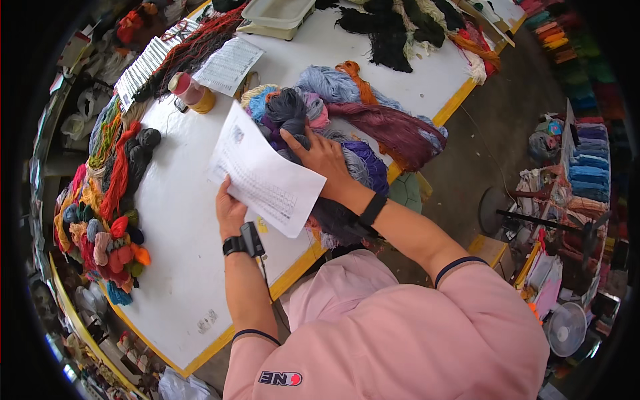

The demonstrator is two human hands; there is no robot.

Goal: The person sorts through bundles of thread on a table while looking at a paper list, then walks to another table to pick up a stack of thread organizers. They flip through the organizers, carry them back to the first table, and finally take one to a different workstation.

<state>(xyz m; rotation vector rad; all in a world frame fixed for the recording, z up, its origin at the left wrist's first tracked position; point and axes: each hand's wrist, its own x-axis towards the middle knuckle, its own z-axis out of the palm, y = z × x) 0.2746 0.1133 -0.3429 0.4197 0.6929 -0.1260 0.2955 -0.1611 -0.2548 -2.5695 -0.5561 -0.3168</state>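
Note:
My left hand is closed on the lower left edge of a white printed sheet, which hangs tilted above the table. A dark grey yarn skein lies on a heap of yarn just beyond the sheet. My right hand reaches into that heap, with its thumb and fingers around part of the dark grey skein; some fingertips are sunk in the yarn. Beside it lie a purple skein, a long maroon hank and a light blue hank. The sheet covers part of the heap.
The white table has a yellow edge. On it are a red-and-yellow container, printed papers, a scale with a tray, black yarn and many-coloured skeins. A fan stands at the right.

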